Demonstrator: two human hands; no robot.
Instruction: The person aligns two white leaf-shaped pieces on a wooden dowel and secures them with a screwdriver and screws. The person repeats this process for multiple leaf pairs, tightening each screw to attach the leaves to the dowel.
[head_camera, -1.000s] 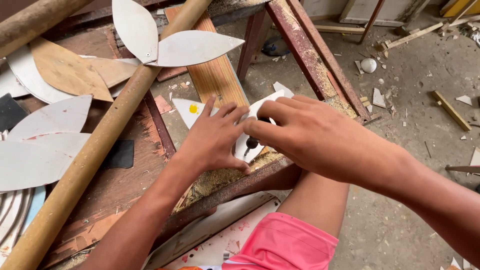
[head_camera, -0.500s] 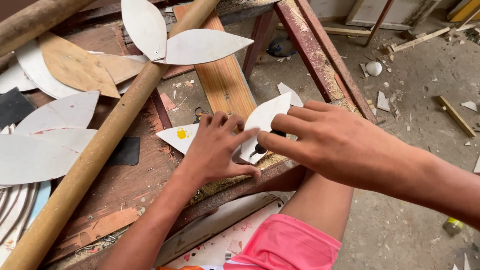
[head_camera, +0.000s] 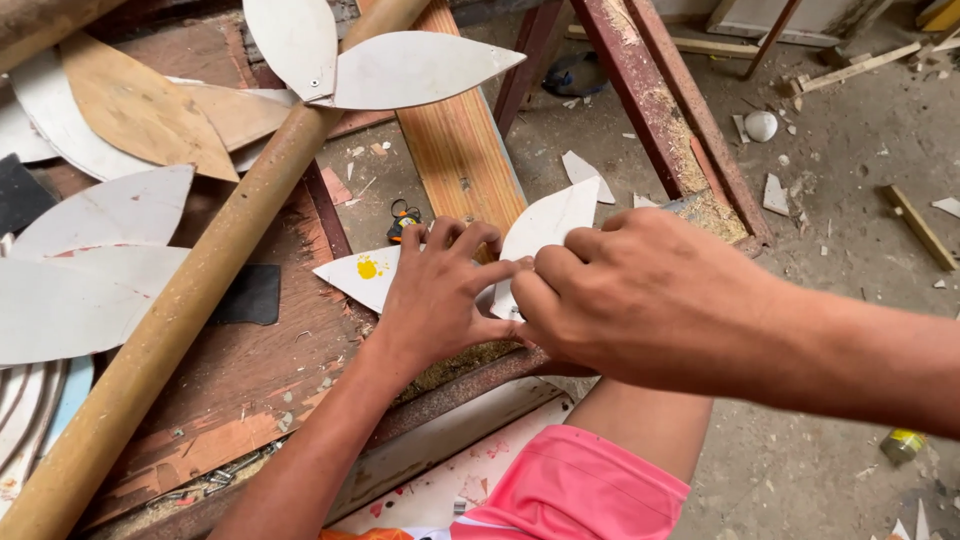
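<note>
Hidden, far left: white leaf-shaped cutouts (head_camera: 90, 290) run off the left edge; a dark flat piece (head_camera: 20, 195) is cut by that edge too.
Pole: a long tan pole (head_camera: 190, 300) crosses from lower left to top centre, both ends out of view; it covers part of the brown leaf-shaped cutouts (head_camera: 140, 110).
Top centre: two white petal pieces (head_camera: 400, 68) rest on the pole; the left one is cut off at the top.
Small object: an orange-and-black item (head_camera: 403, 220) lies just above the left hand; its kind is too small to tell.
Left hand (head_camera: 440, 300): fingers spread, palm pressed flat on the workbench (head_camera: 250, 380); it covers the middle of the pointed white piece with a yellow spot (head_camera: 362, 272).
White curved piece (head_camera: 545, 230): at bench edge, between the two hands; its lower part is hidden by the knuckles.
Right hand (head_camera: 640, 295): fingers curled together, pinching the lower edge of the white curved piece; the fingertips themselves are hidden.
Labels: a yellow-green can (head_camera: 902, 444) lies on the floor at lower right; its print is not legible.
Change: both hands sit lower and closer together than half a second ago; the white curved piece stands more upright.
</note>
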